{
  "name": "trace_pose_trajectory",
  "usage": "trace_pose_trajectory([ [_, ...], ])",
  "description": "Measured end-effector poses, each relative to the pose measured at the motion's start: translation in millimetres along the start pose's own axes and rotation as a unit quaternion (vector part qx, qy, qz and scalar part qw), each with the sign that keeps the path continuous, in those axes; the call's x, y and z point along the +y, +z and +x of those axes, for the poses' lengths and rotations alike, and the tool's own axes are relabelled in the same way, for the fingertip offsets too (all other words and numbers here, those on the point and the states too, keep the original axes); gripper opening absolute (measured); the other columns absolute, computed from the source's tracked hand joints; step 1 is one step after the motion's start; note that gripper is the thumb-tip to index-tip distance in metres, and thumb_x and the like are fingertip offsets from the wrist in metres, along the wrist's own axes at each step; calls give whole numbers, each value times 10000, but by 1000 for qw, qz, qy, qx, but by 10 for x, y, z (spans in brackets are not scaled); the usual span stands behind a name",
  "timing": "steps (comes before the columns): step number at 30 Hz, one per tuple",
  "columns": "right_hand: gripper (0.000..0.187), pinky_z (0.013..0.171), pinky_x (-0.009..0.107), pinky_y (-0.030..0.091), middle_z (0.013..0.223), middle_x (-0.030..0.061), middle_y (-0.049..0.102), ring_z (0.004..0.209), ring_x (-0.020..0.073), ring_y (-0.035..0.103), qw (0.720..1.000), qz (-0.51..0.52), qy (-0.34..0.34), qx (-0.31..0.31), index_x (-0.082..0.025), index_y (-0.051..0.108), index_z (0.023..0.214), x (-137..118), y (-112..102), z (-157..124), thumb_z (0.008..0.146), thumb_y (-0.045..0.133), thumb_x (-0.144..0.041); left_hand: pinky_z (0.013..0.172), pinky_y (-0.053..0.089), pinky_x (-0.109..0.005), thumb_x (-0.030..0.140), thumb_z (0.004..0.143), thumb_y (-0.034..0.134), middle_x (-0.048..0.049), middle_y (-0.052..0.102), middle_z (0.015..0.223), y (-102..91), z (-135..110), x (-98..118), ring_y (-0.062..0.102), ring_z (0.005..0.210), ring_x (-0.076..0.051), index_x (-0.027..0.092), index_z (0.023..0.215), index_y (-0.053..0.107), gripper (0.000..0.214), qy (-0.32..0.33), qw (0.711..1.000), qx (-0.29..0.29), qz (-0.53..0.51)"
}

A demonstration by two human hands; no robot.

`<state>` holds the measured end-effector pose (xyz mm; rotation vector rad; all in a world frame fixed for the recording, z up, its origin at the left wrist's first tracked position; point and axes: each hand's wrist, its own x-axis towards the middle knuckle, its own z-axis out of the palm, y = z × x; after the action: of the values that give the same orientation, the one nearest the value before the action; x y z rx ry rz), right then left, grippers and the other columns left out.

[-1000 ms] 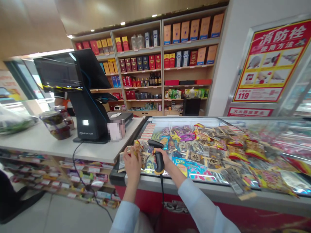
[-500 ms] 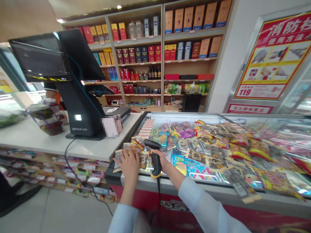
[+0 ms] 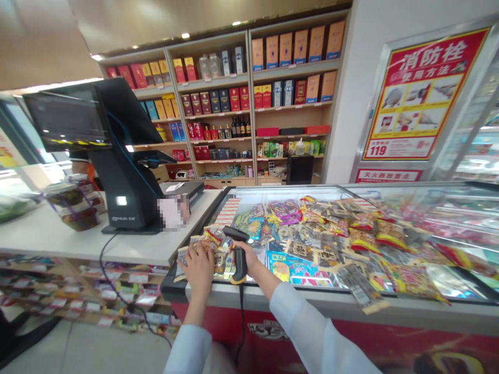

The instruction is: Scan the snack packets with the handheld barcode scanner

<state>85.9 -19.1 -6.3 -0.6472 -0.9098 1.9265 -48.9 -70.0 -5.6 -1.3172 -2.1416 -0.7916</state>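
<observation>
My right hand [image 3: 249,259] is wrapped round the handle of a black and yellow barcode scanner [image 3: 239,265], whose head points left over some snack packets [image 3: 219,261]. A cable hangs from the base of its handle. My left hand [image 3: 198,266] lies with fingers spread on those packets at the left front corner of a glass-topped chest freezer [image 3: 280,296]. Just right of the scanner is a blue snack bag [image 3: 290,265]. Many more packets [image 3: 327,244] are heaped across the glass, and a grey one [image 3: 360,285] hangs over the front edge.
On the white counter [image 3: 128,245] at left stand a black checkout screen [image 3: 128,176] and stacked clear food tubs [image 3: 78,205]. A black cable [image 3: 113,283] drops down the counter's front. Shelves of boxed bottles [image 3: 234,98] line the back wall. Part of a person's leg [image 3: 23,332] shows at lower left.
The camera view has tilted up and shifted slightly, moving the scene left in the picture. Both hands keep almost the same place on the packets and scanner.
</observation>
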Motion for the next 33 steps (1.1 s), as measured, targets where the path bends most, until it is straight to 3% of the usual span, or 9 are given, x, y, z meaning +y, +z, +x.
trace_pose_trajectory([
  [4,277,371,218,364,448,-16,528,367,103,463,1000,5,-18,-5,-146,602,694,-263,-144,-271,668,583,-421,964,303,-596,389,871,345,-240,397,1329,-50,-4,31,382,1213,-365,59,1255,458,518,-25,998,42,-38],
  [7,282,372,203,368,462,-14,529,371,93,455,998,9,-49,-47,-143,613,705,-661,-392,-580,670,586,-422,984,297,-566,394,863,363,-261,374,1330,-165,-24,279,362,1229,-368,26,1266,426,549,-9,995,59,-82],
  [13,236,349,179,354,491,-7,521,391,86,445,990,-2,-139,-17,-154,616,701,-1616,-1050,-1263,701,573,-386,1025,259,-550,325,841,427,-225,352,1360,-401,-148,1399,328,1268,-333,91,1276,402,495,132,969,18,-208],
  [18,205,343,193,367,518,7,553,397,100,454,974,-20,-217,55,-175,607,716,-2140,-1632,-1756,692,582,-377,1036,266,-523,279,842,432,-198,292,1400,-444,-342,2181,281,1311,-310,134,1278,392,462,201,928,2,-312],
  [22,209,349,202,373,509,7,568,391,108,464,969,-14,-220,111,-182,602,721,-2275,-2040,-1955,709,566,-387,1002,329,-472,298,845,423,-197,320,1377,-382,-485,2578,334,1284,-303,126,1251,415,441,220,917,-38,-330],
  [26,216,347,211,379,467,1,552,374,112,465,969,-7,-186,164,-174,593,681,-2223,-2320,-1920,696,579,-389,878,434,-403,433,804,475,-181,523,1186,-287,-559,2940,523,1100,-295,121,1255,418,551,249,918,-210,-228],
  [29,228,339,221,385,443,-3,544,359,121,477,966,-7,-170,193,-179,579,652,-2133,-2422,-1833,669,603,-406,832,450,-417,574,696,552,-184,597,1055,-209,-563,3151,555,1037,-336,105,1153,501,657,258,900,-325,-133],
  [33,242,329,231,388,472,8,572,367,136,506,964,-3,-189,190,-182,599,704,-2029,-2481,-1763,652,626,-417,812,459,-375,540,654,605,-157,597,1058,-87,-527,3289,583,993,-307,134,1179,475,677,270,885,-356,-133],
])
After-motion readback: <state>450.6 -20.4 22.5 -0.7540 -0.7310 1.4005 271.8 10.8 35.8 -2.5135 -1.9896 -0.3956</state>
